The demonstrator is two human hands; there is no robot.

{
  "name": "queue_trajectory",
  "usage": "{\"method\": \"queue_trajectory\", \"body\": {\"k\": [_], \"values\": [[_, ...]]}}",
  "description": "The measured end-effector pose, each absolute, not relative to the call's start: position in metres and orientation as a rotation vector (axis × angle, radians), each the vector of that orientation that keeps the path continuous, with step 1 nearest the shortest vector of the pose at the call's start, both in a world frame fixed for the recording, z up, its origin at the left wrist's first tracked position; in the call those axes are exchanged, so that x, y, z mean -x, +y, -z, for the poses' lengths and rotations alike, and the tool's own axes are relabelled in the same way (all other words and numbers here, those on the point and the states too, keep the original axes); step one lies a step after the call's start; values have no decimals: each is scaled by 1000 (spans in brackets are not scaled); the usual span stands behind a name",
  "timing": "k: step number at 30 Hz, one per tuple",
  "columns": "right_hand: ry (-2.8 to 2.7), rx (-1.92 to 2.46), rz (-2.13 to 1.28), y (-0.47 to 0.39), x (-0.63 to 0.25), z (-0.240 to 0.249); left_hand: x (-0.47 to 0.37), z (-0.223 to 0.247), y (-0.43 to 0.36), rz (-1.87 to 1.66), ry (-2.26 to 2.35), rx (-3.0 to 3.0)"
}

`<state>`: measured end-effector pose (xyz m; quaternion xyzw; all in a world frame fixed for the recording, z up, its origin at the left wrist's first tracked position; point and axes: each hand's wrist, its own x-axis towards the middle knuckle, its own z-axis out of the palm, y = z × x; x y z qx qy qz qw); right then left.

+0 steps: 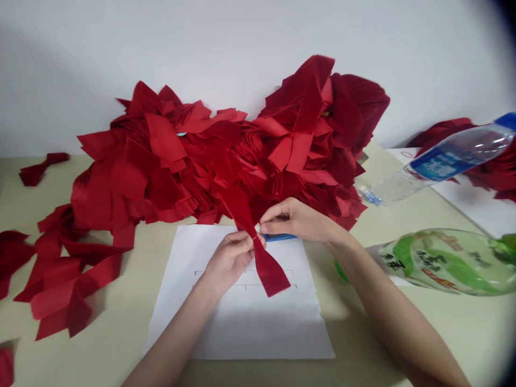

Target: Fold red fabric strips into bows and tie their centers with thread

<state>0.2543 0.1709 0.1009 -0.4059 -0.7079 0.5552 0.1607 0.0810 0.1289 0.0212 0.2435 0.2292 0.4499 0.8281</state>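
Note:
My left hand (231,255) is closed on a red velvety ribbon strip (272,271), pinching it at its gathered middle so that both ends flare out like a bow. A thin pale line, perhaps a thread, crosses the narrow part. My right hand (296,220) is closed beside that pinched middle, thumb and fingertips together; whatever they grip is too small to make out. Partly hidden under the right hand lies a flat blue-edged object (280,237). Beneath both hands is a white paper sheet (242,333) with printed bracket lines.
A large heap of red ribbon strips (169,177) lies against the wall. Loose strips (64,279) are scattered at the left. On the right lie a clear bottle with a blue label (439,161) and a green-labelled bottle (447,263); another red pile (443,131) sits behind them.

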Motion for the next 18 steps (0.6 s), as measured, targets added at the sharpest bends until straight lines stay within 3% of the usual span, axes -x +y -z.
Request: {"method": "queue_trajectory", "body": {"k": [6, 18], "values": [[-2015, 1329, -1417, 171, -260, -100, -82, -21, 127, -949, 491, -489], [-2060, 1186, -1572, 168, -251, -98, -89, -17, 121, -809, 398, -487]]}}
